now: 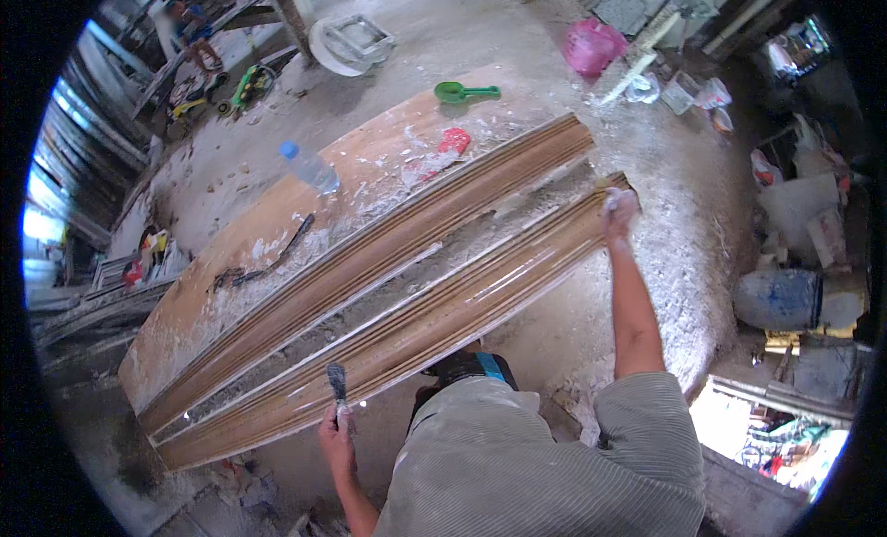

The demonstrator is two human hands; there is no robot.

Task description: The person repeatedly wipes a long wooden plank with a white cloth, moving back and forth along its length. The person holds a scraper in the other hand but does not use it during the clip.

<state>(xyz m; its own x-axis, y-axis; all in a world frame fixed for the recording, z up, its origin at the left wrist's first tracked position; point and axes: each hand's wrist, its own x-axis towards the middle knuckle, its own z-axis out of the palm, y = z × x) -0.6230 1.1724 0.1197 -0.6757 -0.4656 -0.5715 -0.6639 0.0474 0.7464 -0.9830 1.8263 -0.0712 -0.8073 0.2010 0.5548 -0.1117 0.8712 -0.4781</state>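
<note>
In my left hand (339, 440) is a small brush (337, 382), its dark, whitened head pointing up over the near side of a long brown ridged mould (434, 301). My right hand (621, 213), dusted white, is closed at the far right end of this mould. What its fingers hold, if anything, I cannot make out. Wet-looking streaks shine along the mould's surface. A second long brown mould (388, 246) lies beyond it, roughly parallel, with a whitened gap between the two.
Behind the moulds a white-spattered board (240, 232) carries a clear bottle (316, 172) with a blue cap, a dark strip (294, 239), a red piece (454, 141) and a green scoop (467, 92). Farther off are a pink bag (593, 47) and a blue drum (781, 299). A person (192, 29) is at the back left.
</note>
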